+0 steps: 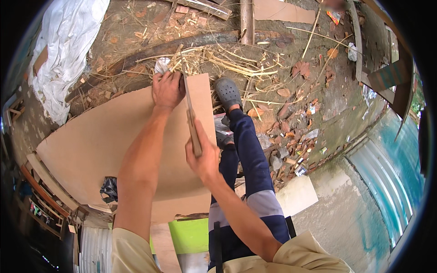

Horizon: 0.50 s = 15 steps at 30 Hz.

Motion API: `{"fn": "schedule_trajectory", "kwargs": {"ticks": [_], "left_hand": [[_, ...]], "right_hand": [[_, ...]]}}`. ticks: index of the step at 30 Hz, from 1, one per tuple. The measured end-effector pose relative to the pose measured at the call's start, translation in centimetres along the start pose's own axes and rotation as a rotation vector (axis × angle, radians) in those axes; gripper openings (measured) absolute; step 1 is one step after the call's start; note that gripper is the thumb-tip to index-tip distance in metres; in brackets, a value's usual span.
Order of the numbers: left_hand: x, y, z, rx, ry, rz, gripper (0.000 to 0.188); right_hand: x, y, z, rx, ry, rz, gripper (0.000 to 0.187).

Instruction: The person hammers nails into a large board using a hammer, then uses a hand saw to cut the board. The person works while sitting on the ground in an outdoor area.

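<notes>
A large thin brown board [114, 141], plywood-like, spreads in front of me, left of my legs. My left hand [168, 91] is closed over its far edge, fingers curled and knuckles up. My right hand [203, 157] is wrapped round the wooden handle of a long-bladed tool [190, 98]. The blade is seen edge-on, so I cannot tell a saw from a long knife. It points away from me over the board near its right edge, with the tip past the far edge. The blade runs just right of my left fingers.
My shoe [228, 93] is right of the board. Split strips [241, 68] and shavings litter the ground beyond it. A white sheet [66, 54] hangs far left; a black plastic bag [109, 189] touches the board. Dry leaves and rubbish [287, 136] lie right, beside corrugated metal [380, 175].
</notes>
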State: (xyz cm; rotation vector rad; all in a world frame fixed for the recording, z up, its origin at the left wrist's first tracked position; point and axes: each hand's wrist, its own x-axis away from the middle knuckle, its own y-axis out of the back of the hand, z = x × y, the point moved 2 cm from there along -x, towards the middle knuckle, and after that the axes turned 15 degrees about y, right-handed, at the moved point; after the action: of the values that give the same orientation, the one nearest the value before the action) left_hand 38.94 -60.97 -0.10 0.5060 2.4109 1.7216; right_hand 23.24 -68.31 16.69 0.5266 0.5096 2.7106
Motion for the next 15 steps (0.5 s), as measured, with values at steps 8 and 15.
{"fn": "schedule_trajectory", "kwargs": {"ticks": [8, 15], "left_hand": [[-0.3, 0.7, -0.3, -0.047, 0.049, 0.066, 0.008], [0.2, -0.2, 0.2, 0.002, 0.022, 0.028, 0.010]], "right_hand": [[2.3, 0.9, -0.4, -0.044, 0.037, -0.072, 0.065], [-3.4, -2.2, -3.7, -0.053, 0.038, -0.055, 0.064]]}}
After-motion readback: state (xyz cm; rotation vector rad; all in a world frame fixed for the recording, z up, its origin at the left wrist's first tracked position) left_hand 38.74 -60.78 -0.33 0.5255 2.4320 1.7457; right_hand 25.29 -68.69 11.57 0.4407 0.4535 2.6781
